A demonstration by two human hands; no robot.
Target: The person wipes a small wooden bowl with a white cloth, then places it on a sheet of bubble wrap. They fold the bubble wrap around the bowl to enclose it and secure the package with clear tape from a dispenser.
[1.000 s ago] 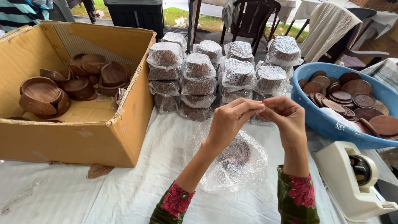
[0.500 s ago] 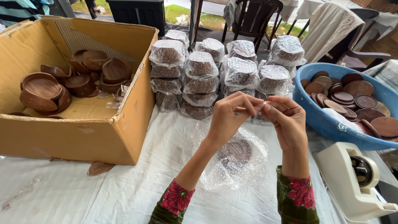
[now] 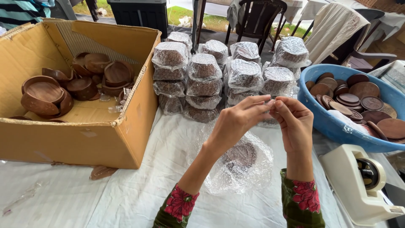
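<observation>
**Two hands pinch something tiny above one wrapped bowl**

Your left hand (image 3: 236,120) and your right hand (image 3: 293,120) are lifted up over the middle of the worktop (image 3: 126,198). The fingertips of both hands meet and pinch a small clear bit between them. It is too small to tell what it is.

Right under your hands lies one brown bowl in bubble wrap (image 3: 238,162). It rests on the white cloth, near the front edge of the worktop.

Behind it, toward the back edge, stand the wrapped bundles (image 3: 202,76). You can count about six stacks, each two or three high. Some are hidden behind others, so the full count cannot be told.

At the left edge sits one open cardboard box (image 3: 84,139). Inside it lie loose wooden bowls (image 3: 44,93), about ten of them.

At the right edge sits one blue tub (image 3: 333,126) full of flat brown lids (image 3: 363,90), too many to count.

One white tape holder (image 3: 358,185) stands at the front right corner.
</observation>
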